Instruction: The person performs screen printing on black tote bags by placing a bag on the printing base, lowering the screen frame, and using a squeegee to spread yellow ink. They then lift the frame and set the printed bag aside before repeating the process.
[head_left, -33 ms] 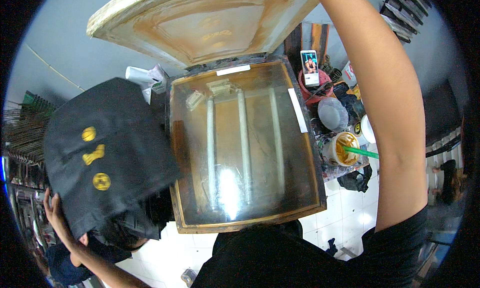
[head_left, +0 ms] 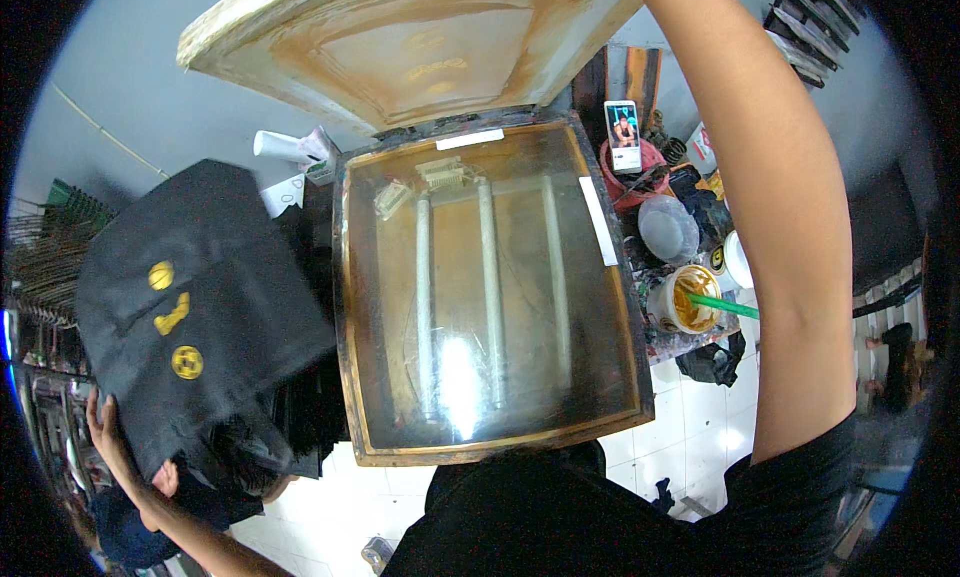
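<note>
At the left, my left hand (head_left: 102,425) is by the lower left edge of a black fabric bag (head_left: 225,277) with yellow printed shapes. Its visible fingers are stretched out and apart; the thumb is hard to make out. The bag lies left of a glass-topped box (head_left: 605,382), inside which pale tubes (head_left: 490,277) show. My right arm (head_left: 780,177) reaches up past the top edge, so its hand is out of sight. Above the box, a screen printing frame (head_left: 330,47) stands tilted up, with brownish stains and a faint yellow print on its mesh.
On the right stand an open tub (head_left: 680,312) of yellow ink with a green stick (head_left: 725,305), a translucent lid (head_left: 668,229) and a phone (head_left: 622,137) in a pink basket (head_left: 640,182). A person in dark clothing (head_left: 120,532) is at lower left. Metal racks (head_left: 50,247) line the left.
The black bag has shifted left, off the glass top's edge, and more of the white paper behind it shows. My left hand and right arm have barely moved.
</note>
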Action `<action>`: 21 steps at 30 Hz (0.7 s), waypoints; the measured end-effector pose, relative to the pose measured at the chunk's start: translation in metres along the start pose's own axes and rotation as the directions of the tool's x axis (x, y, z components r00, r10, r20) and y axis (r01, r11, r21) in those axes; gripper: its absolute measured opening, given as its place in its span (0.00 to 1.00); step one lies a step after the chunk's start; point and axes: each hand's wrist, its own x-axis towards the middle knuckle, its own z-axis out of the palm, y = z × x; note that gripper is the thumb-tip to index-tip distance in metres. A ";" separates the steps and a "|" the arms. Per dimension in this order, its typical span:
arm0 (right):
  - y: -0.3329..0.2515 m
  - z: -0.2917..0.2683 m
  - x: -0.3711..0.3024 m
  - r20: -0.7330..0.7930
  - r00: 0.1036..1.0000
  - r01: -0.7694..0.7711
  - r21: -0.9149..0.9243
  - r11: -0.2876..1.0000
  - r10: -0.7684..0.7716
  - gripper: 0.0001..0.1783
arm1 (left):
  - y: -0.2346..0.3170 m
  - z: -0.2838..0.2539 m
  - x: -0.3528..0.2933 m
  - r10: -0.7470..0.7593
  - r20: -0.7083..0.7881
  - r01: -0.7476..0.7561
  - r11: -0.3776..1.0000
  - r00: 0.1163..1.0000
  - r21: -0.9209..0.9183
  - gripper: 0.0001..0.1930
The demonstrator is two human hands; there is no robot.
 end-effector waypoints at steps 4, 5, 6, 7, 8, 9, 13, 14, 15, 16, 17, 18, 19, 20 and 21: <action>-0.001 0.002 0.001 -0.048 0.999 0.012 -0.015 1.000 -0.012 0.21 | -0.116 -0.117 0.028 -0.138 -0.119 0.159 0.969 0.983 0.191 0.29; 0.004 0.002 0.001 -0.067 0.998 0.009 0.019 1.000 -0.008 0.22 | -0.116 -0.170 0.028 -0.138 -0.149 0.180 0.932 0.979 0.315 0.31; 0.009 0.002 0.000 -0.074 0.997 0.005 0.026 1.000 -0.003 0.22 | -0.116 -0.186 0.030 -0.146 -0.161 0.201 0.888 0.976 0.414 0.32; 0.006 0.002 0.001 -0.062 0.998 0.001 0.047 0.999 0.002 0.22 | -0.123 -0.184 0.024 -0.104 -0.245 0.230 0.792 0.964 0.566 0.33; 0.000 0.001 0.001 -0.052 0.999 -0.002 0.070 0.998 0.006 0.22 | -0.125 -0.183 0.018 -0.047 -0.321 0.268 0.667 0.946 0.695 0.35; -0.005 0.001 0.001 -0.047 0.999 -0.004 0.103 0.995 0.009 0.22 | -0.119 -0.190 0.009 0.029 -0.388 0.320 0.512 0.921 0.798 0.36; 0.011 -0.003 -0.005 0.012 1.000 -0.029 -0.037 0.999 0.029 0.22 | -0.003 0.108 -0.020 0.229 0.036 -0.188 0.689 0.973 0.700 0.31; 0.008 -0.003 -0.004 0.007 1.000 -0.022 0.001 1.000 0.022 0.22 | 0.058 0.148 -0.052 0.242 0.147 -0.275 0.671 0.959 0.689 0.30; 0.004 -0.003 -0.002 0.003 1.000 -0.014 0.034 0.999 0.014 0.22 | 0.103 0.184 -0.077 0.254 0.265 -0.366 0.605 0.930 0.707 0.28; 0.001 -0.003 -0.001 0.010 1.000 -0.013 0.052 0.999 0.012 0.22 | 0.132 0.209 -0.092 0.244 0.361 -0.436 0.512 0.900 0.740 0.27; -0.002 -0.003 0.000 0.020 1.000 -0.015 0.063 0.998 0.013 0.22 | 0.149 0.233 -0.098 0.220 0.423 -0.476 0.443 0.879 0.760 0.26; 0.002 -0.003 -0.003 0.041 0.999 -0.027 0.053 0.998 0.025 0.21 | 0.147 0.257 -0.096 0.204 0.477 -0.517 0.411 0.855 0.751 0.28; 0.003 -0.001 -0.005 0.030 0.999 -0.022 0.030 0.999 0.021 0.21 | 0.146 0.274 -0.093 0.180 0.505 -0.533 0.377 0.844 0.758 0.29; 0.000 -0.002 -0.004 0.009 1.000 -0.011 0.020 1.000 0.011 0.21 | 0.118 0.280 -0.084 0.248 0.489 -0.547 0.303 0.836 0.780 0.29; -0.003 -0.003 -0.001 -0.009 1.000 -0.001 0.009 1.000 0.001 0.21 | 0.094 0.280 -0.074 0.314 0.477 -0.553 0.230 0.821 0.800 0.29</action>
